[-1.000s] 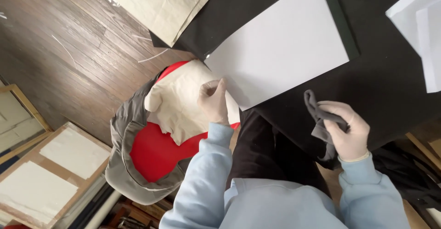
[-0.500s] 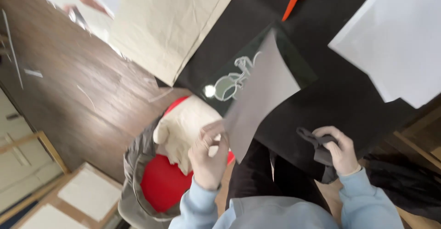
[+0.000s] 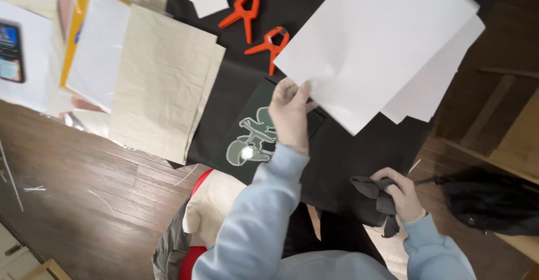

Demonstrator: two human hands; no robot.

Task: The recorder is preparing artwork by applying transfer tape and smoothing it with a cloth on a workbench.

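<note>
My left hand [image 3: 289, 114] pinches the lower corner of a large white sheet of paper [image 3: 382, 38], which lies partly over other white sheets [image 3: 432, 89] on a black mat [image 3: 342, 151]. Just under that hand lies a dark panel with a pale green figure cut-out [image 3: 252, 139], with a bright glare spot on it. My right hand [image 3: 401, 196] is lower right, near the mat's edge, fingers closed around a bunched dark grey cloth [image 3: 373, 198]. Both sleeves are light blue.
Two orange spring clamps [image 3: 242, 11] [image 3: 270, 43] rest on the mat above the panel. Folded beige fabric [image 3: 160, 83], a white sheet over a yellow one [image 3: 95, 38] and a dark device [image 3: 10, 44] lie left. A black bag [image 3: 488, 201] sits right; a cream cloth [image 3: 210, 207] and a red-and-grey bag [image 3: 179, 255] lie below.
My left hand lifted the white sheet off the dark panel and carried it up and right onto the other sheets, baring the pale figure. My right hand kept hold of the grey cloth.
</note>
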